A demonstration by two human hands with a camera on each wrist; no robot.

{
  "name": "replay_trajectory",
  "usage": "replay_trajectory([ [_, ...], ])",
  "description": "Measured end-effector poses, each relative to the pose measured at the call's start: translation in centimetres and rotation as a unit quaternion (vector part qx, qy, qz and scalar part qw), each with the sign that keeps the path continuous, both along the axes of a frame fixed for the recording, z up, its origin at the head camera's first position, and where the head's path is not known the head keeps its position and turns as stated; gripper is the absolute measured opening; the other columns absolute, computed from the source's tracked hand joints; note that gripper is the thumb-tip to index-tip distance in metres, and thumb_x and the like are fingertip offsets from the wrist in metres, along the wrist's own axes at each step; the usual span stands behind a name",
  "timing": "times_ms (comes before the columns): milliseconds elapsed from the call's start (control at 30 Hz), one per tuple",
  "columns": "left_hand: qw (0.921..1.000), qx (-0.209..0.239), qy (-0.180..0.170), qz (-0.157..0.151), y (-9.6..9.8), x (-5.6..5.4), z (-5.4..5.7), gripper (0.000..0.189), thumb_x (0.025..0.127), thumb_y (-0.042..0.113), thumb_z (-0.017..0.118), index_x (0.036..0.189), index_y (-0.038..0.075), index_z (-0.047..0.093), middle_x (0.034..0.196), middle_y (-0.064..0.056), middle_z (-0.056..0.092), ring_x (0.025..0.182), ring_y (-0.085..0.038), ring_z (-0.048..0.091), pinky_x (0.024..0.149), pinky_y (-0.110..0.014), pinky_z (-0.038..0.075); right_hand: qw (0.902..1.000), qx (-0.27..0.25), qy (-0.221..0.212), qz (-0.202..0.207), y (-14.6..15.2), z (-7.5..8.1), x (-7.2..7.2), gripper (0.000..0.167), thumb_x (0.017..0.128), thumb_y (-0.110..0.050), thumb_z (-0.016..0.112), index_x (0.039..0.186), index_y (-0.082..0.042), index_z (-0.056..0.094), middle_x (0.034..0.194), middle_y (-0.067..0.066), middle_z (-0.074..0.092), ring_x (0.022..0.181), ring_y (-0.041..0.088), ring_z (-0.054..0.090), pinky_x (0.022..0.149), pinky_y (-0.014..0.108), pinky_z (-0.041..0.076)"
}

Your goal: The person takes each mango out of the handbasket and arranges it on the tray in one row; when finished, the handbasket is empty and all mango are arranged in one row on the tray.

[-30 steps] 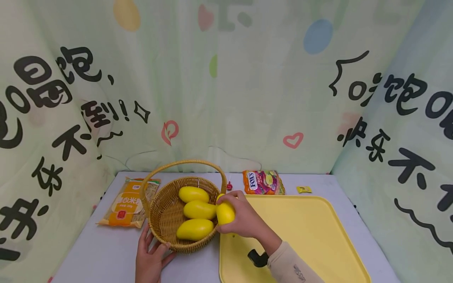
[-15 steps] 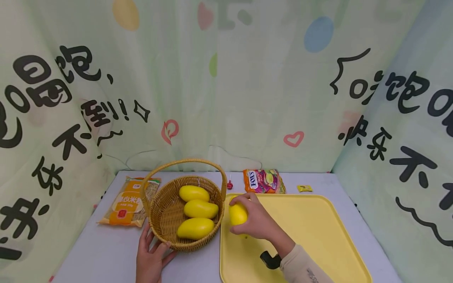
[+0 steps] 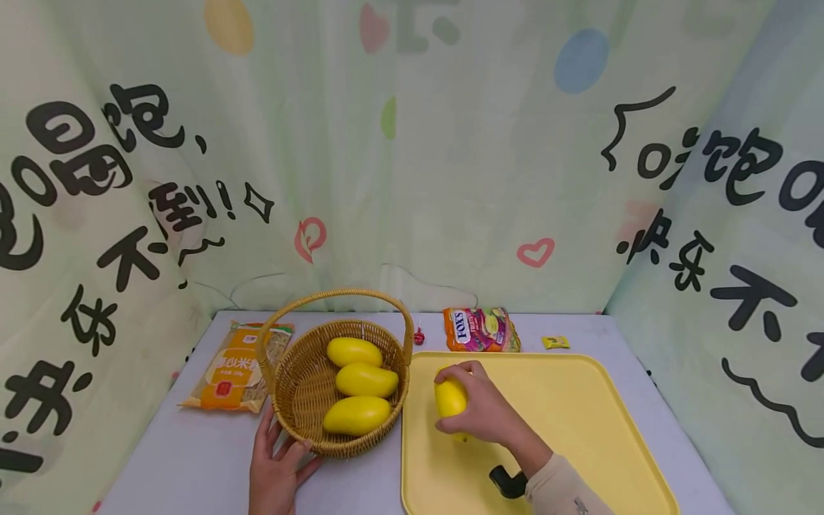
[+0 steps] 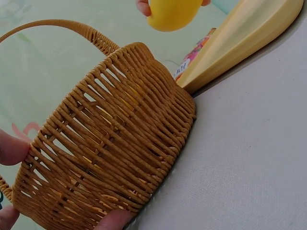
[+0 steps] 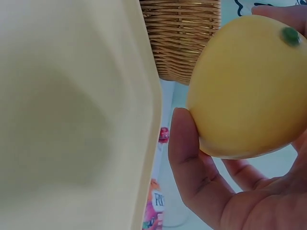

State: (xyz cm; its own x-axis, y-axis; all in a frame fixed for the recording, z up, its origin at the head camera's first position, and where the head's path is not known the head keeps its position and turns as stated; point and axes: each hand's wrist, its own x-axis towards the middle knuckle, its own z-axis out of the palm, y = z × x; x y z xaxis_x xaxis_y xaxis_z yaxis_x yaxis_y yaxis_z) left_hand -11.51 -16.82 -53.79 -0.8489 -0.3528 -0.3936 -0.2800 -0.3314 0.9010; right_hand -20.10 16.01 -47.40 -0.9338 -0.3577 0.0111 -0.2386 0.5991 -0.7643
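Observation:
My right hand (image 3: 483,411) grips a yellow mango (image 3: 450,398) above the left part of a yellow tray (image 3: 553,429). In the right wrist view the mango (image 5: 249,91) shows a green stem spot, with fingers and thumb around its sides. My left hand (image 3: 275,468) holds the near left side of a brown wicker basket (image 3: 302,383) with a tall handle. Fingertips press its rim and lower wall in the left wrist view, where the basket (image 4: 105,129) fills the middle. Inside the basket lie three more mangoes (image 3: 357,416), one behind another.
A bag of grain-like food (image 3: 234,368) lies left of the basket. Behind the tray are a Fox's candy bag (image 3: 481,329), a small yellow packet (image 3: 555,342) and a small red lollipop (image 3: 419,336). Printed curtains (image 3: 463,179) enclose the white table.
My right hand has carried the mango from the basket's right rim rightward and over the tray. The left hand and basket have stayed in place.

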Motion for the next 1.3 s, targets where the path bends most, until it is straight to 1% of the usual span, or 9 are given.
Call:
replay_trajectory([
  [167,1.0000,-0.002,0.000,-0.001,0.0,0.0,0.0,0.104,0.097,-0.004,0.058,0.171,0.041,0.001,0.179,-0.015,-0.002,0.155,-0.051,0.031,0.094,-0.065,0.061,1.0000,-0.002,-0.005,0.004,-0.2,-0.5,0.0,0.059,0.067,-0.022,0.093,0.120,-0.023,0.068,0.130,0.019,0.047,0.095,0.028,0.057,0.068,0.028,0.056],
  [367,1.0000,-0.006,-0.004,-0.001,0.1,0.1,0.1,0.104,0.097,-0.004,0.060,0.171,0.041,0.001,0.179,-0.016,-0.002,0.154,-0.051,0.032,0.093,-0.065,0.061,0.9998,0.013,0.006,0.010,-0.8,-1.2,-0.1,0.058,0.066,-0.023,0.094,0.117,-0.026,0.067,0.132,0.020,0.046,0.096,0.027,0.056,0.068,0.030,0.054],
  [600,1.0000,-0.005,-0.003,0.001,0.1,0.1,0.3,0.104,0.096,-0.004,0.059,0.171,0.039,0.001,0.179,-0.017,-0.001,0.154,-0.051,0.033,0.093,-0.064,0.061,0.9984,0.051,0.025,0.008,-1.8,-2.2,0.0,0.058,0.066,-0.022,0.094,0.118,-0.022,0.068,0.133,0.019,0.045,0.110,0.036,0.051,0.072,0.034,0.054],
  [700,1.0000,-0.005,-0.003,0.001,0.1,0.1,0.3,0.104,0.096,-0.004,0.059,0.171,0.039,0.001,0.179,-0.017,-0.001,0.154,-0.051,0.033,0.093,-0.064,0.062,0.9971,0.069,0.028,0.010,-2.3,-2.6,0.1,0.059,0.066,-0.021,0.093,0.119,-0.019,0.069,0.131,0.018,0.046,0.109,0.037,0.050,0.073,0.035,0.053],
  [800,1.0000,-0.004,-0.005,0.002,0.1,0.1,0.3,0.104,0.097,-0.004,0.060,0.171,0.038,0.001,0.179,-0.017,-0.001,0.154,-0.051,0.033,0.092,-0.064,0.062,0.9949,0.095,0.034,0.009,-2.6,-3.0,0.2,0.058,0.066,-0.021,0.093,0.119,-0.019,0.068,0.131,0.018,0.046,0.106,0.036,0.049,0.073,0.037,0.052],
  [900,0.9999,-0.004,-0.009,0.003,0.1,0.0,0.3,0.105,0.096,-0.004,0.061,0.171,0.038,0.001,0.179,-0.017,0.000,0.153,-0.050,0.034,0.092,-0.063,0.062,0.9933,0.111,0.032,0.009,-3.0,-3.0,0.3,0.058,0.066,-0.021,0.093,0.119,-0.019,0.068,0.133,0.020,0.045,0.107,0.037,0.049,0.074,0.041,0.055],
  [1033,0.9999,-0.004,-0.010,0.003,0.0,0.0,0.2,0.105,0.096,-0.004,0.061,0.171,0.037,0.001,0.179,-0.016,0.000,0.153,-0.049,0.034,0.092,-0.063,0.062,0.9932,0.113,0.023,0.015,-3.4,-2.8,0.5,0.060,0.066,-0.020,0.093,0.120,-0.018,0.068,0.135,0.022,0.045,0.108,0.040,0.050,0.075,0.045,0.056],
  [1133,0.9999,-0.005,-0.009,0.002,0.0,0.0,0.1,0.104,0.097,-0.003,0.061,0.171,0.037,0.000,0.179,-0.016,0.000,0.154,-0.049,0.034,0.092,-0.063,0.063,0.9929,0.116,0.017,0.017,-3.6,-2.9,0.6,0.060,0.066,-0.021,0.094,0.121,-0.018,0.068,0.136,0.023,0.045,0.108,0.040,0.050,0.075,0.045,0.056],
  [1300,0.9999,-0.006,-0.011,0.000,-0.1,-0.1,0.0,0.105,0.097,-0.002,0.063,0.171,0.037,0.001,0.179,-0.016,0.000,0.154,-0.050,0.034,0.092,-0.064,0.062,0.9907,0.134,0.010,0.017,-3.8,-3.2,0.6,0.060,0.069,-0.024,0.095,0.122,-0.019,0.068,0.138,0.024,0.045,0.111,0.041,0.051,0.079,0.048,0.059],
])
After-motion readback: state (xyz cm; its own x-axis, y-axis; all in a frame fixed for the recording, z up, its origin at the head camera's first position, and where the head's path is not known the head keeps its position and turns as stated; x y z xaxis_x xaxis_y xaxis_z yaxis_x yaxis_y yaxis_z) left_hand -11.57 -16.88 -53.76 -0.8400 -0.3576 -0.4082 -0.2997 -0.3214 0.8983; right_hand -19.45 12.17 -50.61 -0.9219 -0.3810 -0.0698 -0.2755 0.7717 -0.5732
